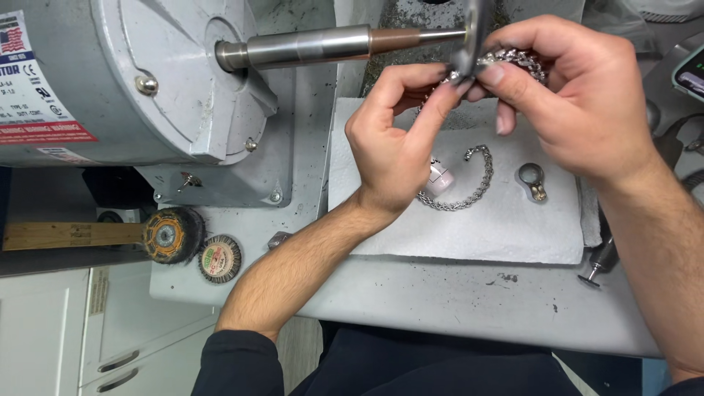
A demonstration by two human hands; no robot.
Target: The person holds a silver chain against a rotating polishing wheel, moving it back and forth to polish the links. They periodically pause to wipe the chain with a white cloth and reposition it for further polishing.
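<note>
Holding silver chain pinched in left hand and right hand against polishing wheel; second chain waits, unpolished I judge.

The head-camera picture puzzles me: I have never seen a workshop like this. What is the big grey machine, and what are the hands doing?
The one picture comes from a camera on the person's head, looking down at the bench. The grey machine is an electric motor; its spindle sticks out sideways and carries a thin wheel. The left hand and right hand together pinch a silver chain piece right at that wheel. Below them a white paper towel bears another chain bracelet, a metal ring piece and a small pale object. Two round buffing wheels lie at the left.
</note>
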